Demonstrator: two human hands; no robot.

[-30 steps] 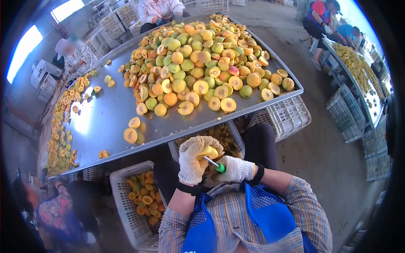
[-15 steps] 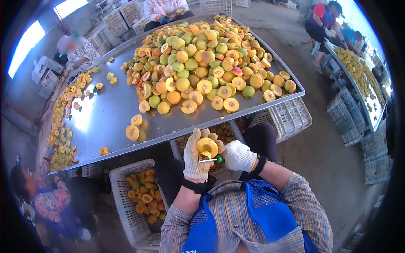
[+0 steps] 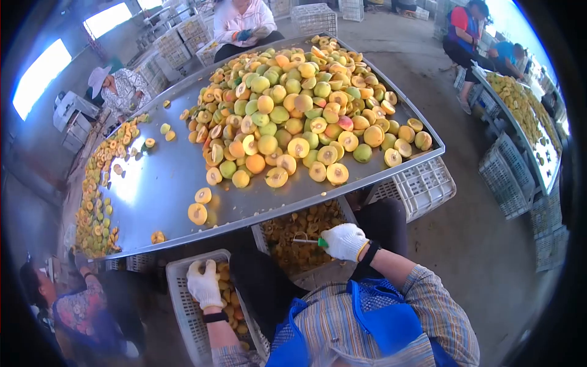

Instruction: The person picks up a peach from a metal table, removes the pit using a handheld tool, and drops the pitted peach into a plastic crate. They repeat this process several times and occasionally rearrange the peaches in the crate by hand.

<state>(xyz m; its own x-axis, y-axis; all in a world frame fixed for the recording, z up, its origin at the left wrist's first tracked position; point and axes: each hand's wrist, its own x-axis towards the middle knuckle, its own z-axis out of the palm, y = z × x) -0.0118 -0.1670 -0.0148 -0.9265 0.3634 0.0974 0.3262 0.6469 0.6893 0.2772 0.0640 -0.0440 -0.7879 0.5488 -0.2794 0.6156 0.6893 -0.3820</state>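
Note:
My right hand (image 3: 345, 241), in a white glove, is closed on the green handle (image 3: 322, 243) of a small tool with a thin metal loop. The tool hangs over a crate (image 3: 264, 238) of fruit scraps under the table edge. My left hand (image 3: 205, 285), also gloved, is over the left crate (image 3: 181, 306), which holds halved fruit (image 3: 231, 298). Its fingers are apart, with no fruit visible in them. A big pile of whole and halved yellow-green fruit (image 3: 293, 116) lies on the metal table (image 3: 165, 208) in front of me.
People sit around the table: one at the far side (image 3: 244, 21), one at the far left (image 3: 125, 88), one at the near left (image 3: 79, 303). White crates (image 3: 422, 186) stand under the right corner. Further right, more people work at another table (image 3: 520, 110).
My left hand has gone from in front of me down to the left crate, and the cut fruit it held is gone from it. My right hand, with the tool, has moved slightly down and left.

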